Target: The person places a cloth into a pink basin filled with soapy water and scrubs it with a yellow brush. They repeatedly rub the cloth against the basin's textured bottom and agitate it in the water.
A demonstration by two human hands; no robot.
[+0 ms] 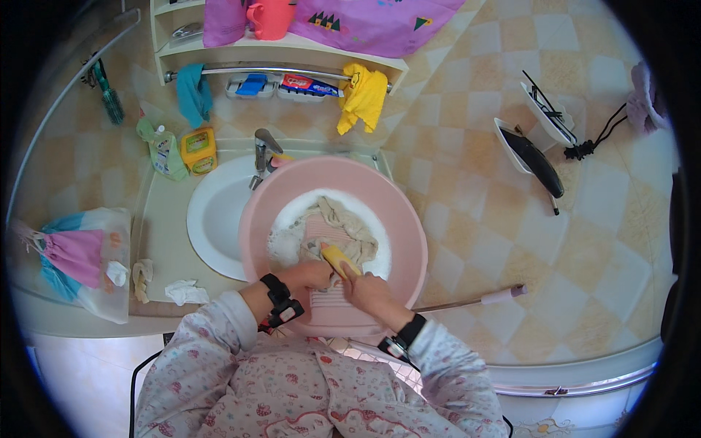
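A pink washbasin (252,212) holds white suds, a pale pink ribbed washboard (326,301) and a wet beige cloth (354,230). My right hand (367,290) is closed round a yellow bar of soap (337,257), whose far end rests against the cloth. Close beside it, my left hand (314,274) is curled at the near edge of the cloth, over the washboard. Its fingertips are partly hidden, and it seems to grip a bunched bit of the cloth. Each wrist wears a black strap with a small device.
Left of the basin are a white sink (208,219), a faucet (261,150), a yellow tub (198,151) and a green pouch (166,153). Crumpled tissue (186,292) lies on the counter. A rail (270,71) with cloths crosses the wall; holders (522,146) hang at right.
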